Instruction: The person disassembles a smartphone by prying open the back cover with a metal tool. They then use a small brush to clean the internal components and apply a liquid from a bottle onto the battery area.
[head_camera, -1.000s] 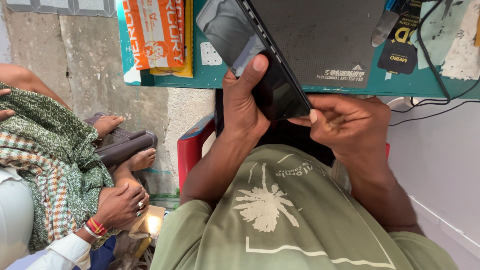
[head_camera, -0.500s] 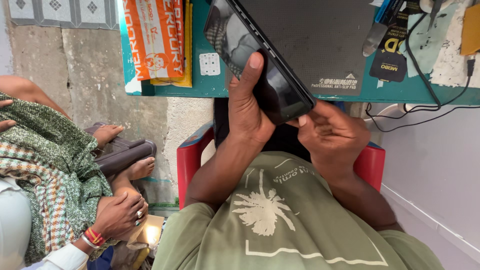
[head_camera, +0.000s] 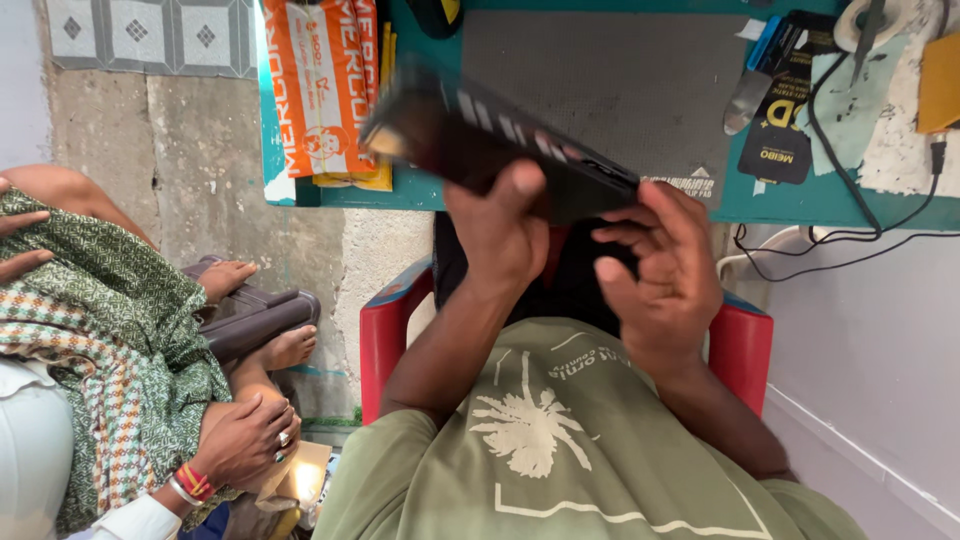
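A flat black device (head_camera: 500, 140), blurred and seen nearly edge-on, is held tilted above the front edge of a teal table (head_camera: 800, 200). My left hand (head_camera: 500, 235) grips it from below with the thumb pressed on its near face. My right hand (head_camera: 660, 270) is at the device's lower right end, fingers spread and slightly curled, fingertips touching or almost touching it. Both forearms rise from my olive shirt with a pale print (head_camera: 530, 430).
On the table lie a grey mat (head_camera: 620, 80), orange packets (head_camera: 320, 90), a black packet (head_camera: 785, 120) and black cables (head_camera: 850, 170). I sit in a red plastic chair (head_camera: 385, 335). Another person in green patterned cloth (head_camera: 110, 340) sits at my left. A white wall (head_camera: 870, 350) is at the right.
The device has swung from steeply tilted to nearly edge-on and lower left. My right hand has uncurled and come up toward its right end. The view has shifted downward.
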